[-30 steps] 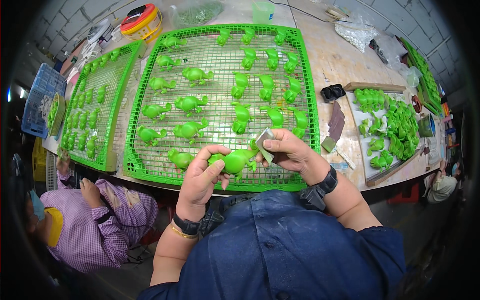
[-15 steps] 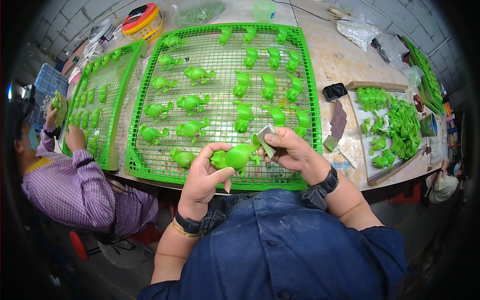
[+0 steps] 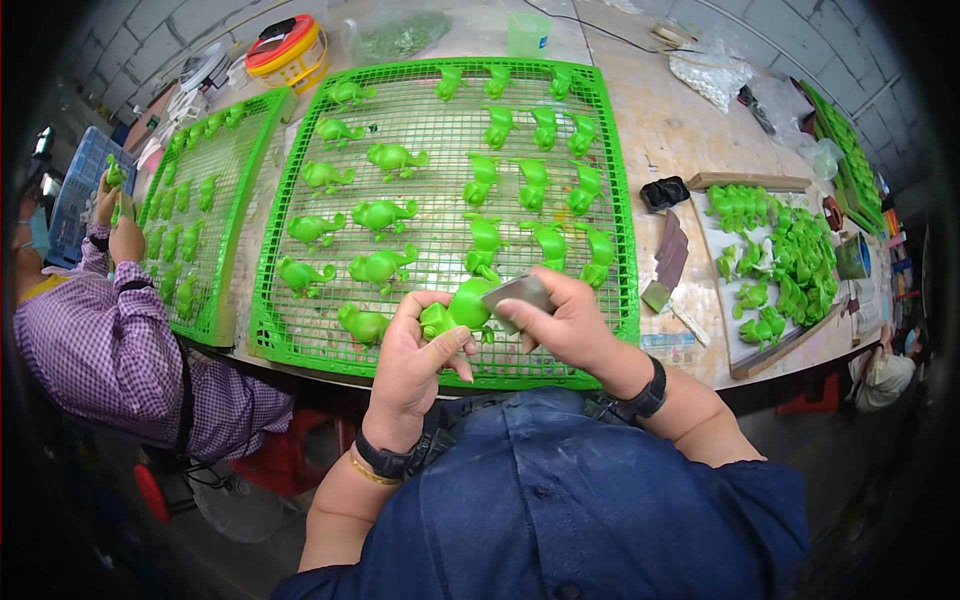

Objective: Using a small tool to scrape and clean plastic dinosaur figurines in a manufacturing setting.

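Note:
My left hand (image 3: 412,345) is closed round a bright green chameleon figurine (image 3: 468,303), with its head end by my thumb and its tail pointing away from me. In my right hand (image 3: 562,318) a flat grey sanding pad (image 3: 520,293) is pinched between thumb and fingers. The pad lies against or just over the figurine's right side; exact contact is hidden. Both hands are above the near edge of a green mesh tray (image 3: 262,330). On that tray, similar chameleon figurines (image 3: 382,213) stand in rows on the left, with slimmer green pieces (image 3: 533,185) on the right.
To the right, a board (image 3: 712,250) carries a heap of green parts (image 3: 800,255). Brown abrasive strips (image 3: 672,250) and a black object (image 3: 664,193) lie between. A co-worker (image 3: 110,340) handles a green piece beside another mesh tray (image 3: 225,220). A yellow-red bucket (image 3: 287,58) stands behind.
My left hand has turned the figurine so its tail points farther away from me. The pad has tilted flatter and moved left onto or over its body. The co-worker's hands have risen.

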